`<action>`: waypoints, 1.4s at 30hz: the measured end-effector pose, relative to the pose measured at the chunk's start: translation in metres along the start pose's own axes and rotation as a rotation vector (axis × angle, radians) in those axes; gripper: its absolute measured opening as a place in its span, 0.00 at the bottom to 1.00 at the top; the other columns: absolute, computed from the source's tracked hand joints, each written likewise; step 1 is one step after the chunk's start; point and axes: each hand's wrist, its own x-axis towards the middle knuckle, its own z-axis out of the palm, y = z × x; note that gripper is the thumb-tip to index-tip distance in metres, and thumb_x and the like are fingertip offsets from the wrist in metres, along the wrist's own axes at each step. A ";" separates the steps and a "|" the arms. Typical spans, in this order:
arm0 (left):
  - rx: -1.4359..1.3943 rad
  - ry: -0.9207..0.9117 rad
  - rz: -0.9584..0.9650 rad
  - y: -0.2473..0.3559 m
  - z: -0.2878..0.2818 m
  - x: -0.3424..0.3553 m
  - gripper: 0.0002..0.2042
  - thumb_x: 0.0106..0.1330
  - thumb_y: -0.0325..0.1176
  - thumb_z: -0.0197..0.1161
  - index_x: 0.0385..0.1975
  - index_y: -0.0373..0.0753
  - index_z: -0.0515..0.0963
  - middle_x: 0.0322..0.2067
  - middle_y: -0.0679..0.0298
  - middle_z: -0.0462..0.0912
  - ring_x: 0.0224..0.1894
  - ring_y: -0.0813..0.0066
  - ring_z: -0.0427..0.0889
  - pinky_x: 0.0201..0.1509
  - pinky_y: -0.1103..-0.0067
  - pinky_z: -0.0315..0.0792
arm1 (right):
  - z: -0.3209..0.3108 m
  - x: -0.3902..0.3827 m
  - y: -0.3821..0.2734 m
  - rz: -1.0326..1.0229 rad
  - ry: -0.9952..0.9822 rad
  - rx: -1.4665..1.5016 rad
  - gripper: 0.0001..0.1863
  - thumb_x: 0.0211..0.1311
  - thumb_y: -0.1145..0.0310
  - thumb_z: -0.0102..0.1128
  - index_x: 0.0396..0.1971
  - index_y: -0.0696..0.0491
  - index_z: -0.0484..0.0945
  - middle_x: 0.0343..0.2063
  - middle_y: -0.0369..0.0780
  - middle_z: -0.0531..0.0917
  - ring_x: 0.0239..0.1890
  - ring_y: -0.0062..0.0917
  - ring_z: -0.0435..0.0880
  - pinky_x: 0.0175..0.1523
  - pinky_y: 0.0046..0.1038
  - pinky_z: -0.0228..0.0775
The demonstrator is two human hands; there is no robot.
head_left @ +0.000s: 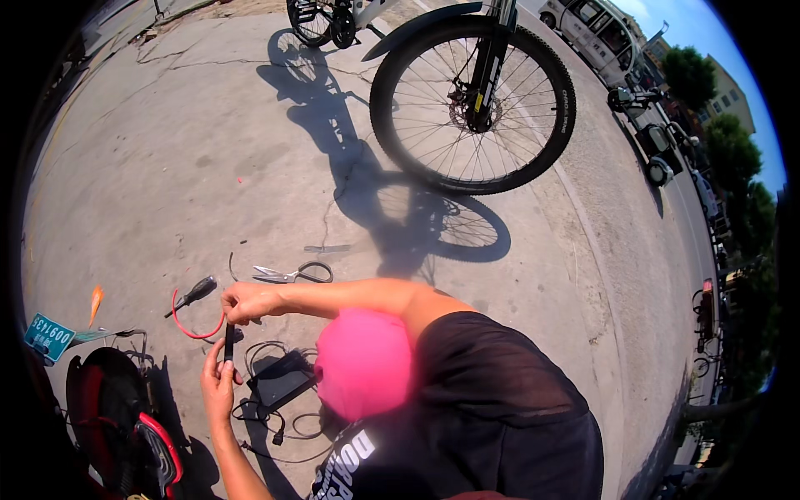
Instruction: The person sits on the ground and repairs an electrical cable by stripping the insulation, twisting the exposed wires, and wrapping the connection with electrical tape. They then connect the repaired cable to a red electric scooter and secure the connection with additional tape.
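A narrow black strip, perhaps tubing or tape, stretches between my two hands. My right hand is closed around its upper end, with the arm reaching across from the right. Below it, the fingers and thumb of my left hand pinch the lower end. A red wire curves on the ground, one end running up to my right hand; whether it is held there I cannot tell. Beside my left hand lies a black power adapter with coiled cables. Scissors and a dark-handled screwdriver lie just beyond my hands.
A bicycle's front wheel stands on the concrete ahead. At lower left is a red and black vehicle part beside a teal plate. A rounded pink shape hides part of the adapter. Parked vehicles line the right.
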 end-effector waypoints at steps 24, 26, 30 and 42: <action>0.388 -0.051 -0.135 0.058 -0.081 0.018 0.12 0.59 0.39 0.61 0.34 0.37 0.82 0.24 0.52 0.80 0.28 0.55 0.80 0.33 0.68 0.71 | -0.004 0.002 -0.008 -0.100 -0.073 0.418 0.07 0.58 0.75 0.59 0.24 0.53 0.70 0.25 0.35 0.72 0.27 0.18 0.68 0.34 0.21 0.60; 0.564 0.009 -0.039 0.057 -0.086 0.016 0.10 0.58 0.36 0.61 0.34 0.37 0.82 0.23 0.51 0.79 0.27 0.55 0.80 0.31 0.68 0.71 | 0.001 0.001 -0.015 -0.102 -0.064 0.367 0.08 0.58 0.75 0.60 0.24 0.53 0.70 0.25 0.35 0.73 0.28 0.18 0.68 0.35 0.21 0.61; 1.042 0.080 0.228 0.072 -0.071 0.027 0.05 0.53 0.30 0.60 0.26 0.37 0.80 0.21 0.51 0.78 0.26 0.50 0.79 0.29 0.65 0.72 | -0.001 0.001 -0.010 0.004 0.013 0.210 0.09 0.57 0.69 0.64 0.28 0.55 0.73 0.30 0.38 0.76 0.32 0.19 0.73 0.38 0.21 0.64; 1.188 -0.258 0.340 0.140 -0.051 0.043 0.04 0.48 0.32 0.63 0.20 0.38 0.80 0.18 0.54 0.78 0.25 0.53 0.79 0.27 0.65 0.72 | 0.049 0.005 -0.065 -0.249 -0.194 -0.540 0.24 0.58 0.53 0.63 0.47 0.56 0.78 0.43 0.44 0.82 0.44 0.28 0.80 0.52 0.31 0.70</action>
